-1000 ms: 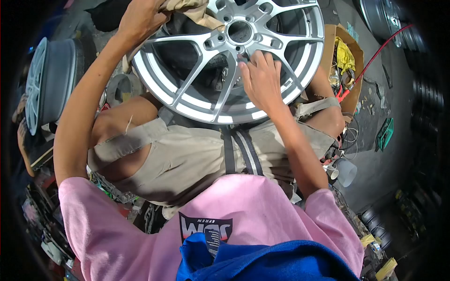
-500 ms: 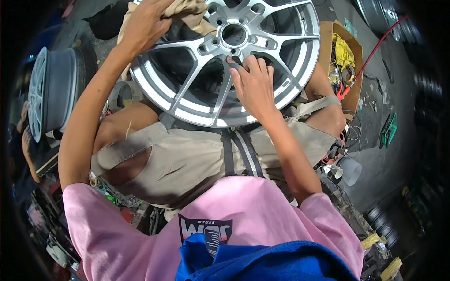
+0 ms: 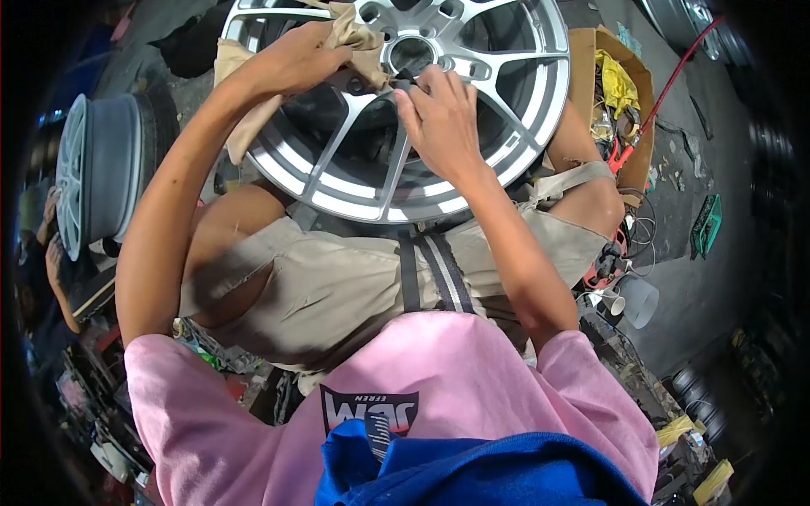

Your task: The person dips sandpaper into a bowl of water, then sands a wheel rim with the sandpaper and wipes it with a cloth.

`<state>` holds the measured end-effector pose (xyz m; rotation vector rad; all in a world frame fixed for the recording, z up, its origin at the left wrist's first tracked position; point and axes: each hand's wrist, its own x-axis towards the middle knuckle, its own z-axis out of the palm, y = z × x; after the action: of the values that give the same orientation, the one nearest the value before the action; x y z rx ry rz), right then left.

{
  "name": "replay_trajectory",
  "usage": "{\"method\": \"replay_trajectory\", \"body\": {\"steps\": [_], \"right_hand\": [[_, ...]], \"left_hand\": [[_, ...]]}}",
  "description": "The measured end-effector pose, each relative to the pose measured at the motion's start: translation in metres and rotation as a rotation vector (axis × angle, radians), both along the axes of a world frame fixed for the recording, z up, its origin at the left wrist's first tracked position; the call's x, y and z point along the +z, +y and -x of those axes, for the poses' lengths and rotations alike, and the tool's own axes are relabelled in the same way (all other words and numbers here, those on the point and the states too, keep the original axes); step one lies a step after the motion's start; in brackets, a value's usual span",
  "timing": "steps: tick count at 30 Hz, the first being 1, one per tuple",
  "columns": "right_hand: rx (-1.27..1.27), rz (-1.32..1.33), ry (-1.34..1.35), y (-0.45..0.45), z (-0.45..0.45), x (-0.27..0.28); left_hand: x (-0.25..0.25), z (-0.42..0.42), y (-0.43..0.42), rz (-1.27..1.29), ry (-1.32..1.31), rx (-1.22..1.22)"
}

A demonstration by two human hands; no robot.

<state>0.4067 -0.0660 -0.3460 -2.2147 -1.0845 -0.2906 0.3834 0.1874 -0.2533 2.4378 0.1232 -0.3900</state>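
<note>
Hands on a silver wheel (image 3: 394, 173), seen from above and read left to right. The left hand (image 3: 291, 66) bends over the upper-left spokes with its fingers curled into a tan cloth (image 3: 361, 52); one fold drapes past the wheel's left edge, the other reaches beside the central bore (image 3: 413, 53). Some fingertips are hidden in the fabric. Near the bore's lower edge, the right hand (image 3: 442, 125) pinches a small dark piece (image 3: 406, 78) between thumb and forefinger, its other fingers bent over the hub; the exact contact is too small to tell. The wheel lies face up, its near edge above the lap of the shorts (image 3: 346, 274). Good practice, as judged here: cloth gathered into a compact pad, clear of the right fingertips; the dark piece held close to its working end and laid flat, so that no corner digs into the finish; light, even pressure around the hub's curves; the left palm steadying the spokes against rocking. Beyond the right edge stands a carton (image 3: 639, 139).
</note>
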Motion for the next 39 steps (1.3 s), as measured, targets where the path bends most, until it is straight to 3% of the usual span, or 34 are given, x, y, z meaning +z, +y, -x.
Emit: {"method": "replay_trajectory", "body": {"steps": [1,3,6,9,11,13,14,19,21,23,25,26,28,29,31,32,35,39], "right_hand": [[0.041,-0.002,-0.042,0.003,-0.006,-0.003],[0.035,0.047,-0.051,0.006,-0.010,-0.012],[-0.024,0.143,-0.022,-0.005,-0.010,-0.012],[-0.019,0.185,0.050,-0.022,-0.013,-0.008],[-0.006,0.162,0.055,-0.033,-0.016,-0.003],[-0.070,0.107,0.030,-0.049,-0.017,0.001],[-0.098,0.109,0.025,-0.059,-0.021,0.003],[-0.166,0.117,-0.035,-0.084,-0.037,0.009],[-0.040,0.054,-0.161,-0.072,-0.042,0.008],[-0.008,0.084,-0.180,-0.061,-0.046,0.010],[0.063,0.157,-0.290,-0.048,-0.053,0.006],[0.101,0.169,-0.264,-0.045,-0.053,0.004],[0.149,0.250,-0.238,-0.048,-0.044,0.004],[0.190,0.331,-0.213,-0.053,-0.038,0.005],[0.185,0.320,-0.198,-0.062,-0.021,0.011],[0.175,0.314,-0.208,-0.064,-0.013,0.012],[0.164,0.313,-0.210,-0.061,-0.019,0.007],[0.135,0.292,-0.315,-0.038,-0.049,-0.001]], "left_hand": [[-0.006,-0.001,0.000,-0.002,-0.005,-0.001],[-0.012,0.001,-0.005,0.250,-0.197,0.024],[0.007,0.007,-0.015,0.058,-0.319,-0.032],[-0.013,0.000,-0.022,0.038,-0.289,0.010],[-0.037,0.005,-0.035,0.064,-0.424,0.022],[-0.052,0.017,-0.052,-0.422,-0.530,-0.242],[-0.060,0.025,-0.063,-0.560,-0.441,-0.322],[-0.070,0.040,-0.100,-0.835,-0.541,-0.335],[-0.075,0.045,-0.113,-0.933,-0.517,-0.373],[-0.072,0.043,-0.116,-0.912,-0.554,-0.338],[-0.063,0.038,-0.114,-0.608,-0.340,-0.449],[-0.060,0.040,-0.119,-0.610,-0.339,-0.444],[-0.053,0.049,-0.132,-0.358,-0.458,-0.589],[-0.051,0.046,-0.132,-0.355,-0.458,-0.584],[-0.026,0.035,-0.123,-0.031,-0.105,-0.387],[-0.011,0.029,-0.114,0.029,-0.098,-0.344],[-0.001,0.012,-0.078,-0.109,-0.168,-0.308],[0.017,0.031,-0.037,-0.363,-0.051,-0.211]]}}
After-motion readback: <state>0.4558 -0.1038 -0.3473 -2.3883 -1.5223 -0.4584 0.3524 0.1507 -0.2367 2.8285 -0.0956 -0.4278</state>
